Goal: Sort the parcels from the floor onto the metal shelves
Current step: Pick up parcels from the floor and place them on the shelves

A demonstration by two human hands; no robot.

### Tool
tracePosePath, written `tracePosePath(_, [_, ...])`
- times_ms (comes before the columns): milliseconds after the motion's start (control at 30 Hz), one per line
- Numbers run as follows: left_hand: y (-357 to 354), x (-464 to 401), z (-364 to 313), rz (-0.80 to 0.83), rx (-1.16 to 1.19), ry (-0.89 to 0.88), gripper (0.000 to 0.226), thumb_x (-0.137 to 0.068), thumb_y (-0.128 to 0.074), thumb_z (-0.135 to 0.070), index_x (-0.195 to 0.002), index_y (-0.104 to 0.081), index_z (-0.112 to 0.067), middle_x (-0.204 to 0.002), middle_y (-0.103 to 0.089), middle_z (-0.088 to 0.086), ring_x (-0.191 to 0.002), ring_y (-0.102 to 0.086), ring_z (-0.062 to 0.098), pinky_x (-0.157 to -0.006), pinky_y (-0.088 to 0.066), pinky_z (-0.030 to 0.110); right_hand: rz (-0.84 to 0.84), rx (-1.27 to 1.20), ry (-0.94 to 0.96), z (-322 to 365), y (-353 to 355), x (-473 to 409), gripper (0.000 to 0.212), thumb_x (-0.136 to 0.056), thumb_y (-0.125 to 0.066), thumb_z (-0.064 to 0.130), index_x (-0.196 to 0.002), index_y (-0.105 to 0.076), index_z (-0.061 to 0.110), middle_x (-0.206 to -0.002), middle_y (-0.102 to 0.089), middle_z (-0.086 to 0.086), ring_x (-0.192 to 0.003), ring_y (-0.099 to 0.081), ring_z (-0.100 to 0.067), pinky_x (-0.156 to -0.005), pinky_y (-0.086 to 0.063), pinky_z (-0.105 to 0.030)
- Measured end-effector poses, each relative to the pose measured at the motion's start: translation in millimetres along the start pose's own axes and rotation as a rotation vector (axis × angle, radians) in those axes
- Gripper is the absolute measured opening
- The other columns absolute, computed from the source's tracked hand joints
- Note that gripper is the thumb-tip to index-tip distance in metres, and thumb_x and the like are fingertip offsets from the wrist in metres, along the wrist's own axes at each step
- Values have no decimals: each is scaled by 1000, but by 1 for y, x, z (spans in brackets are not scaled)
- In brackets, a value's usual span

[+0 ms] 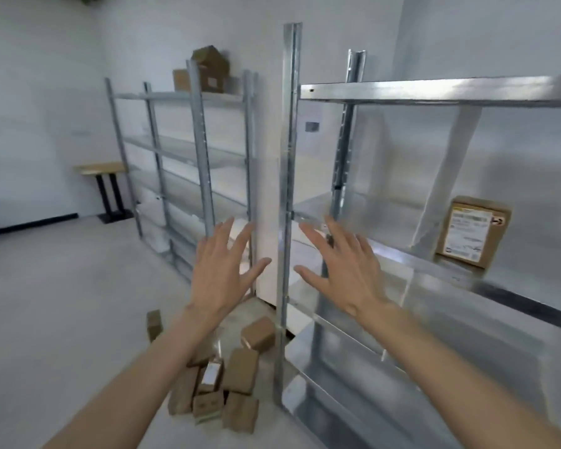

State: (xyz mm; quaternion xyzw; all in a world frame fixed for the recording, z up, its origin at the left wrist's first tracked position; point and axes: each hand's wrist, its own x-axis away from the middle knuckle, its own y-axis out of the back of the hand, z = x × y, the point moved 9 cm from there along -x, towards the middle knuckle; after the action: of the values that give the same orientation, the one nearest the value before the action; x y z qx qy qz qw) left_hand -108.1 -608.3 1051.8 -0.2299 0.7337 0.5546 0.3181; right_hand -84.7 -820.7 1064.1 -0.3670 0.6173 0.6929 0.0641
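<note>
From the head view I see my left hand (222,270) and right hand (340,270) spread wide, holding nothing, either side of the shelf post (287,189). Parcels (227,377) lie on the floor left of its foot; one labelled parcel (473,231) stands on a shelf to its right.

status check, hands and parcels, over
Both hands, left and right, open, empty. Parcels on floor; one parcel on shelf. Nothing blocking.

Near shelf unit (434,92): cut by right edge. Labelled parcel (473,231): print unreadable. Floor parcels (227,384): partly hidden behind left forearm (162,351), blurred.
</note>
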Motion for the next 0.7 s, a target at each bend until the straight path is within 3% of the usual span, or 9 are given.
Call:
tracePosePath(133, [-12,-7,110,52,-85,81,77,-94,-33,-74,-154,-38,-26,-158,-36,18,-145,-36,37,-113,-37,58,35,-65,77,74,-80,-65,77,-97,-34,76,-163,-10,45,-170,-22,-10,-151,-35,-31,-123,-27,-51])
tracePosePath(267, [-60,-16,212,126,-129,152,76,-94,-28,-77,-154,-33,-32,-159,-36,14,-146,-35,34,-116,-35,56,100,-155,94,125,-175,-127,77,-98,-40,72,-164,-13,43,-171,-21,-9,-152,-32,-31,-124,-28,-51])
tracePosePath(367, [-102,-23,280,220,-140,193,79,-92,-32,-76,-156,-29,-31,-162,-30,12,-148,-30,31,-117,-32,57,173,-192,112,155,-252,-165,76,-99,-43,71,-164,-15,41,-170,-25,-10,-151,-34,-31,-123,-31,-52])
tracePosePath(467, [-137,-29,342,248,-123,219,78,-94,-39,-72,-155,-33,-25,-159,-35,17,-144,-37,35,-112,-38,59,248,-213,123,177,-318,-199,76,-98,-43,71,-162,-18,40,-167,-31,-10,-150,-36,-31,-122,-33,-52])
tracePosePath(700, [-217,-57,464,303,-92,278,80,-93,-34,-75,-155,-36,-25,-158,-37,18,-143,-39,36,-113,-37,59,371,-222,99,215,-430,-282,74,-97,-35,75,-162,-13,45,-170,-23,-4,-153,-30,-26,-125,-26,-46])
